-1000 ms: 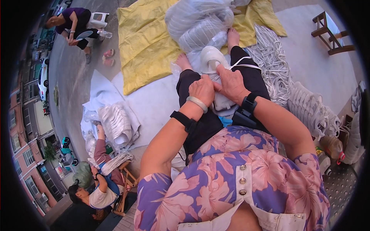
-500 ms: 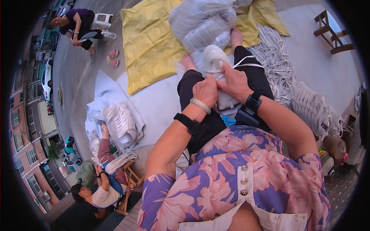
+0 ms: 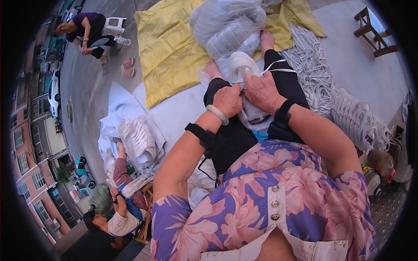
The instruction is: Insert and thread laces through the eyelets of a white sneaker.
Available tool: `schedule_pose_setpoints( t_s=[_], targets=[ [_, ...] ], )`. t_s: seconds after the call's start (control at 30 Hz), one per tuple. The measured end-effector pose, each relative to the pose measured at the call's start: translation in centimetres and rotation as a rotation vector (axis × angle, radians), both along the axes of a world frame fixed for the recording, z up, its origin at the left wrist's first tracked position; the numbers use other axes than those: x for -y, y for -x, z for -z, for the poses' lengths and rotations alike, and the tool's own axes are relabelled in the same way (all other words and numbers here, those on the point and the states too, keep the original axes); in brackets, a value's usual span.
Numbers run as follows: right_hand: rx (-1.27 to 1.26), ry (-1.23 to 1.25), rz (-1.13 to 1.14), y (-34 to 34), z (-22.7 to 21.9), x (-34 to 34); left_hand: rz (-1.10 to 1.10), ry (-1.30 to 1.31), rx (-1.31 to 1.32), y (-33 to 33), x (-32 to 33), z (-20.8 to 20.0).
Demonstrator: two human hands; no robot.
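A white sneaker (image 3: 241,64) is held between my knees, toe pointing away from me. My left hand (image 3: 228,101) is closed at its left side, the fingertips near the lacing; what they pinch is hidden. Across the upper lies my right hand (image 3: 261,91), its fingers bent and closed at the eyelets beside the tongue. From there a white shoelace (image 3: 278,68) runs out to the right over my dark trouser leg. Both hands cover the middle of the shoe, while the toe and the heel opening show.
Beyond my feet sits a clear plastic bag of white shoes (image 3: 235,26) on a yellow sheet (image 3: 172,52). White laces (image 3: 307,69) are heaped right, near stacked shoes (image 3: 355,117) and a wooden stool (image 3: 375,32). Left are more shoes (image 3: 137,137), a seated co-worker (image 3: 119,219) and another seated person (image 3: 87,30).
My left hand has shifted slightly left and toward me, away from the right. My right hand has turned further across the shoe's upper. The sneaker stays between my knees.
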State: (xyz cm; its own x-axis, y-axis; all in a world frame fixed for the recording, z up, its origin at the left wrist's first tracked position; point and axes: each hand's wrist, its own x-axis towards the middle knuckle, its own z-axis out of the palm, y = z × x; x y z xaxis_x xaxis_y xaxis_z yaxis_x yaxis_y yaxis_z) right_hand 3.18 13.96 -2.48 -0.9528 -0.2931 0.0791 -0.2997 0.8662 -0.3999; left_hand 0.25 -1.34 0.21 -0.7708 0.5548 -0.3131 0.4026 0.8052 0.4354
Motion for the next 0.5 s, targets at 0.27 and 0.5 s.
schedule_pose_setpoints(
  t_s=[0.27, 0.5],
  targets=[
    [-0.27, -0.051, -0.079, 0.0, -0.2, -0.9, -0.012, -0.297, 0.066, 0.5, 0.3, 1.2],
    [-0.413, -0.166, -0.372, 0.2, -1.3, -0.6, -0.045, -0.545, 0.28, 0.3, 1.7, 2.9]
  ],
)
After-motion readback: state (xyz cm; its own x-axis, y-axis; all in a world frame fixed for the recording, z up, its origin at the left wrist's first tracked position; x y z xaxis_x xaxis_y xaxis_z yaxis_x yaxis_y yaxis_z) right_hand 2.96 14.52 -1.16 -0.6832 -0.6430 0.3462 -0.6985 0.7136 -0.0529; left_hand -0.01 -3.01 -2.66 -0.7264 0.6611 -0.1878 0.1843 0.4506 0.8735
